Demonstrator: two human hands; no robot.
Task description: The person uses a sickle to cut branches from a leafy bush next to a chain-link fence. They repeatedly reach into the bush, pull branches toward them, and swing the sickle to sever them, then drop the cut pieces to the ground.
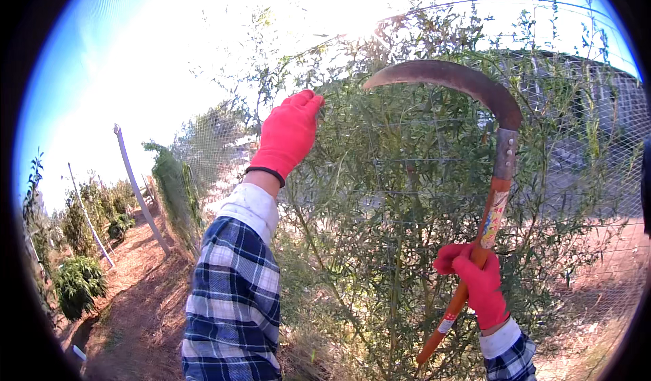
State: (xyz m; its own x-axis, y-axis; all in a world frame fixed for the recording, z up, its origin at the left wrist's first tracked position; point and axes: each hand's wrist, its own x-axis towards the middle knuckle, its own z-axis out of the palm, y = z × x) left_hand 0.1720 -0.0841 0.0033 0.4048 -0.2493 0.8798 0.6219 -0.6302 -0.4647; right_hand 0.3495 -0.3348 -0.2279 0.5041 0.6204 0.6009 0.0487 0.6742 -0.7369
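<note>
My right hand (475, 279), in a red glove, grips the orange-brown wooden handle (457, 299) of a sickle. Its curved, darkened metal blade (457, 76) is raised in front of the foliage, tip pointing left. A riveted metal socket (506, 152) joins blade and handle, and the handle bears labels with writing. Higher up on the left, my left hand (290, 127), also red-gloved, reaches to the edge of a tall leafy bush (407, 193). Its fingers are bent inward at the leaves. Whether they hold a stem is hidden.
A wire mesh fence (600, 142) stands among and behind the bush, with a grey wall or building beyond. To the left run a bare dirt path (137, 289), a leaning wooden post (140, 193), a thinner pole (90, 218) and low shrubs (79, 285). Sun glare whitens the top.
</note>
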